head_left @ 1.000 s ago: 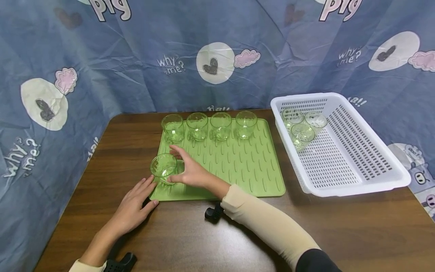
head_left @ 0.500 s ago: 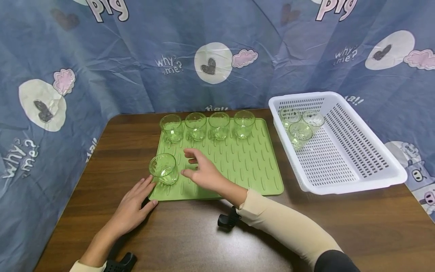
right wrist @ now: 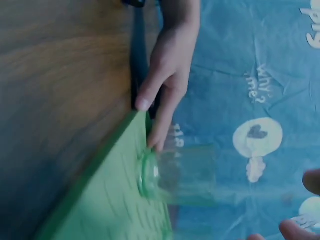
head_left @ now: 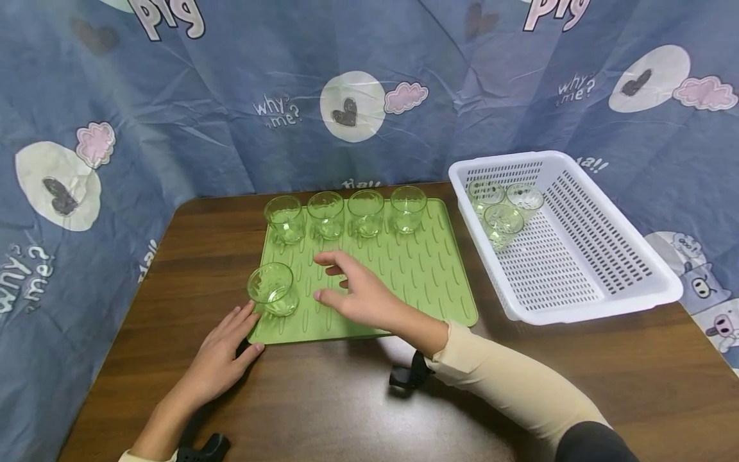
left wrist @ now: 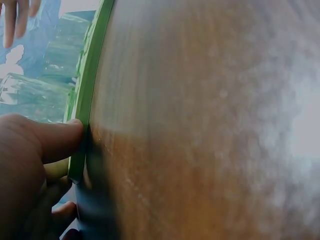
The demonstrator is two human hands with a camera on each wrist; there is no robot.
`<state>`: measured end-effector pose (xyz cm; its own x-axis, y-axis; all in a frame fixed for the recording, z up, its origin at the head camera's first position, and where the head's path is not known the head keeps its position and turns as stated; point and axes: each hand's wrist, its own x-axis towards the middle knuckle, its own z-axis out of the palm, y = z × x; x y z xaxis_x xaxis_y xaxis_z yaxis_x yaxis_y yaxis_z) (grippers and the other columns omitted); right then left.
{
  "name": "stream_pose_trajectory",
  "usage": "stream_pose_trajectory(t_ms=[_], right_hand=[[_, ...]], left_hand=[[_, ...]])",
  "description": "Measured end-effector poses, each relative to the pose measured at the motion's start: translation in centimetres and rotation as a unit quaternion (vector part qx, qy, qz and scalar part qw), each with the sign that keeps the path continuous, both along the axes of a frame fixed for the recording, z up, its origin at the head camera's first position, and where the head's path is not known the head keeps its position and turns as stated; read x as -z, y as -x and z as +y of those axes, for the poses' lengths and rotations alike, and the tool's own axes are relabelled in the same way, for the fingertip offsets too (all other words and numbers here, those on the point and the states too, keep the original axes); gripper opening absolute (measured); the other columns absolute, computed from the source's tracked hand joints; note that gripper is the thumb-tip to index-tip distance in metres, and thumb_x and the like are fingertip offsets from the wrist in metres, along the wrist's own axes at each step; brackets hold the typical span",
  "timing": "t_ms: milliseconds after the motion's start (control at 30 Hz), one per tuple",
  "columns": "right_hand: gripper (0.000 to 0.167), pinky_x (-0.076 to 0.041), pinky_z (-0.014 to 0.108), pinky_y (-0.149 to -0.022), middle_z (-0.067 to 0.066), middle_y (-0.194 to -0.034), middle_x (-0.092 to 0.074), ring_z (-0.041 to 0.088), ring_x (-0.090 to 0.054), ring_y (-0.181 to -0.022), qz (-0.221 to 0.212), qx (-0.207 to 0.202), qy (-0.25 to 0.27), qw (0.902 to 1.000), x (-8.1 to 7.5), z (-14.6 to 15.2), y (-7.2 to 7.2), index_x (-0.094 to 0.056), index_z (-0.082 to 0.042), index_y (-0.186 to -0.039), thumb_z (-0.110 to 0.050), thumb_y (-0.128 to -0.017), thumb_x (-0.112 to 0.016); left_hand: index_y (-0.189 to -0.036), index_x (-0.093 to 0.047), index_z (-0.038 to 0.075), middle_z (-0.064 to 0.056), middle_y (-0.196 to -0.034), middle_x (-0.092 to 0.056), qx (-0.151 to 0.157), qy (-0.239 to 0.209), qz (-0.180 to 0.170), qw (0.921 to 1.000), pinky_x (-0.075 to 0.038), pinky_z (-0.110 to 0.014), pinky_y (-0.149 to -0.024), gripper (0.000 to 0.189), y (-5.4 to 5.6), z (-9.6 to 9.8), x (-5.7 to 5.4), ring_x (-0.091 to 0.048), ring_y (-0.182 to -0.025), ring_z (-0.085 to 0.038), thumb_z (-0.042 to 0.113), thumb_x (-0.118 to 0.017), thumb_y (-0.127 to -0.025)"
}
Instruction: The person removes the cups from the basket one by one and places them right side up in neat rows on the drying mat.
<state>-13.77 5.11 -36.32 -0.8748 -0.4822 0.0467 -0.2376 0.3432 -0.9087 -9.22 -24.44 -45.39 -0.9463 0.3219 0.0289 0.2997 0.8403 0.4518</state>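
My left hand (head_left: 217, 359) rests at the near left corner of the green ribbed mat (head_left: 430, 285), fingers extended along its side and the thumb (left wrist: 62, 139) touching its front edge. Just beyond those fingertips, a clear green-tinted drinking glass (head_left: 274, 292) stands upright on the mat. To the right of this glass my right hand (head_left: 369, 296) hovers over the mat, thumb and fingers spread apart with nothing between them. Along the mat's far edge several matching glasses (head_left: 366, 215) stand in a row. The right wrist view also shows the single glass (right wrist: 182, 175) beside the left hand.
A white perforated plastic basket (head_left: 652, 282) stands right of the mat, with three more glasses (head_left: 503, 224) grouped at its far left. The brown wooden table (head_left: 323, 410) backs onto a blue printed cloth (head_left: 231, 83).
My right hand has let go of the near left glass and drawn back to the right. The glass stays standing on the mat; my left hand keeps its place at the corner.
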Motion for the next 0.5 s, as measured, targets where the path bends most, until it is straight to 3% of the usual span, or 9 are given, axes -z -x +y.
stream_pose_trajectory(t_ms=[167,367,500], right_hand=[[0.058,-0.046,0.045,-0.11,0.005,-0.149,-0.049,0.026,-0.05,-0.135,0.062,-0.032,-0.074,0.9949,-1.9,3.1,-0.6,-0.045,-0.011,-0.145,-0.02,-0.093,-0.067],[0.054,-0.049,0.046,-0.105,0.01,-0.144,-0.054,0.029,-0.054,-0.13,0.14,-0.003,-0.088,0.9862,-4.3,8.1,0.6,-0.048,-0.007,-0.142,-0.017,-0.092,-0.068],[0.045,-0.053,0.041,-0.101,0.011,-0.139,-0.058,0.029,-0.059,-0.124,0.107,0.048,-0.063,0.9911,-6.0,11.7,2.1,-0.053,-0.006,-0.137,-0.011,-0.094,-0.065]], left_hand=[[-0.146,-0.045,-0.002,-0.021,-0.161,-0.03,-0.001,-0.002,-0.006,1.0,-0.026,-0.073,-0.106,0.06,-0.4,-0.1,0.4,-0.028,-0.146,-0.049,0.028,-0.063,-0.097],[-0.146,-0.046,-0.001,-0.021,-0.161,-0.031,-0.003,-0.003,-0.001,1.0,-0.025,-0.075,-0.107,0.058,-0.2,0.0,0.2,-0.028,-0.146,-0.049,0.026,-0.064,-0.097],[-0.146,-0.046,-0.002,-0.021,-0.161,-0.031,-0.001,-0.001,-0.002,1.0,-0.025,-0.073,-0.108,0.059,0.0,0.0,-0.1,-0.028,-0.146,-0.048,0.026,-0.064,-0.097]])
